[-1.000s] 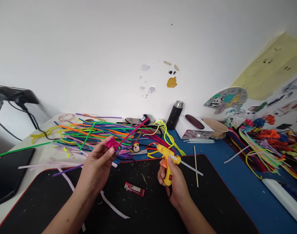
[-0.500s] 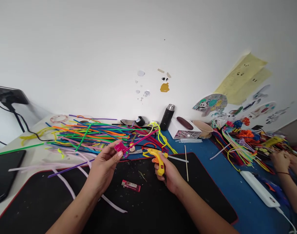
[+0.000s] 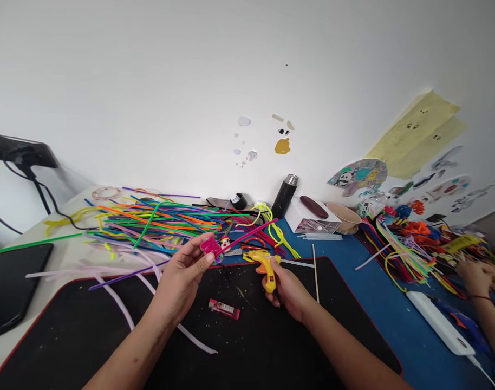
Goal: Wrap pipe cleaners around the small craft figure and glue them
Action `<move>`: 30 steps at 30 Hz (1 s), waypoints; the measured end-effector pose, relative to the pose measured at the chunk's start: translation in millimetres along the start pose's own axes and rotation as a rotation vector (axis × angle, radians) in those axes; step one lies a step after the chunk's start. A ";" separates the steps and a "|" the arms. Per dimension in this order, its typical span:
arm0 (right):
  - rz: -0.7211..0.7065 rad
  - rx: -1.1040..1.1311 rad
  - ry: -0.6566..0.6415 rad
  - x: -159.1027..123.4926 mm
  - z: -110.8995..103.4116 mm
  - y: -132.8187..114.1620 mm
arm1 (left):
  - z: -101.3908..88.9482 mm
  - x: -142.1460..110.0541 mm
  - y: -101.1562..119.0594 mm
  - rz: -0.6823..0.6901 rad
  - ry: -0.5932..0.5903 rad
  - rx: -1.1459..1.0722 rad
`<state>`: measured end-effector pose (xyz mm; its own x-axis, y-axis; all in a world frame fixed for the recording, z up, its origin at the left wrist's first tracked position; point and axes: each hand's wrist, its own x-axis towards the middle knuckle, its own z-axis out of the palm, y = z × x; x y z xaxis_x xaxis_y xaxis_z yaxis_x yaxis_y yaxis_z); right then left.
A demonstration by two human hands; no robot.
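My left hand (image 3: 187, 271) pinches a small bundle of bent magenta pipe cleaner (image 3: 210, 246), from which one straight stem points up and right. In my right hand (image 3: 286, 290) is a yellow hot glue gun (image 3: 267, 266), gripped by its handle with its nozzle turned left toward the bundle. A translucent glue stick (image 3: 298, 263) sticks out of its back. The nozzle and the bundle are apart. Below, on the black mat (image 3: 247, 363), lies a red lighter (image 3: 224, 309).
Many coloured pipe cleaners (image 3: 170, 216) are heaped at the back left. A black flask (image 3: 285, 195) and a white box (image 3: 312, 219) stand by the wall. To the right are a white power strip (image 3: 440, 322) and another person's hands (image 3: 481, 279). A wooden stick (image 3: 316, 273) crosses the mat's edge.
The whole view has shifted slightly, so most things appear further right. Both hands keep their holds, and the glue gun and the magenta bundle stay about the same distance apart.
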<state>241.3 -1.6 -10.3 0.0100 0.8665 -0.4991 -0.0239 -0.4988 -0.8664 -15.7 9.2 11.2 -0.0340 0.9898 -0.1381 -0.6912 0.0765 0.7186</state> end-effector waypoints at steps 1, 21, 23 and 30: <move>-0.011 -0.062 0.014 -0.2 -2.4 1.5 | 0.4 -0.3 0.2 -0.004 0.001 0.000; -0.055 -0.369 0.061 0.3 -30.8 18.4 | -1.3 0.1 -3.4 0.028 0.003 0.078; -0.070 -0.408 0.067 -0.8 -35.0 22.7 | -1.8 0.0 -3.8 0.047 -0.002 0.116; -0.221 -0.415 -0.006 -30.9 -16.8 18.8 | -3.0 0.4 -6.0 0.113 -0.050 0.273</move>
<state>257.4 -38.0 -11.4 -0.0356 0.9522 -0.3033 0.3804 -0.2677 -0.8852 -13.8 8.7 4.8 -0.0593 0.9981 -0.0176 -0.4655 -0.0121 0.8850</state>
